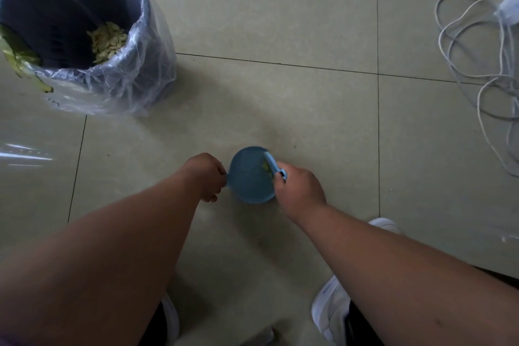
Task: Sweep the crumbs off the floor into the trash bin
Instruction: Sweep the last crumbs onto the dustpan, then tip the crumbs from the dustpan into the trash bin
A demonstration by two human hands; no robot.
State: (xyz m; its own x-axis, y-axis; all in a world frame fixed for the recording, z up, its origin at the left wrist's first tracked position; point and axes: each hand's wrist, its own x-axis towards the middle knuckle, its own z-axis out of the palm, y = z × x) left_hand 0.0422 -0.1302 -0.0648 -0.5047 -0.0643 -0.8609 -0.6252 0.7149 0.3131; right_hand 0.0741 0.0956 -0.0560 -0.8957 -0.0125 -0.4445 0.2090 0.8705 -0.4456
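A small round blue dustpan (249, 177) rests on the tiled floor in the lower middle. My left hand (206, 175) grips its handle on the left side. My right hand (299, 191) holds a small blue brush (273, 166) whose bristles lie over the pan's right rim. A few pale yellow-green crumbs (265, 167) sit in the pan by the bristles. The dark trash bin (56, 3), lined with a clear plastic bag, stands at the upper left and holds a heap of pale crumbs (108, 41).
A tangle of white cable (474, 56) lies at the right edge beside a white object. My white shoes (331, 314) are at the bottom. A yellow-green scrap (16, 53) hangs on the bin's left rim. A clear plastic sheet (25, 154) lies at the left.
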